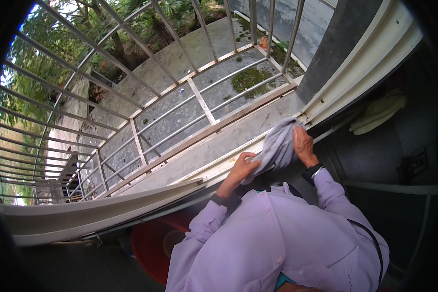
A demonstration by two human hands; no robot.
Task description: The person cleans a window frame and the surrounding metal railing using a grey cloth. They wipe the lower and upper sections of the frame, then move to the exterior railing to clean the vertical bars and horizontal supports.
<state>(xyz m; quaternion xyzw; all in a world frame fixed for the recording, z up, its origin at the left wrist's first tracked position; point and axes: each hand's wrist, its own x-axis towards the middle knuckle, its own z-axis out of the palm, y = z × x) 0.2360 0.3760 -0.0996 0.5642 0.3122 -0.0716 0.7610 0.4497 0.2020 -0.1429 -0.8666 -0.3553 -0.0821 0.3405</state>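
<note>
A grey cloth (280, 146) lies bunched over the right end of the cream window track (237, 160). My right hand (303, 144) grips the cloth's right side, close to the corner where the track meets the upright window frame (335, 84). At the cloth's lower left edge is my left hand (241, 169), fingers bent, thumb against the fabric; whether it grips the cloth I cannot tell. Brownish stains mark the track just above my left hand. The part of the track under the cloth is hidden.
Beyond the concrete sill (204, 153) stands a metal bar cage (179, 82) over mossy concrete ground. A sliding window sash (106, 208) fills the track's left part. Below it is a red basin (149, 244). A pale yellow cloth (379, 111) hangs at the right.
</note>
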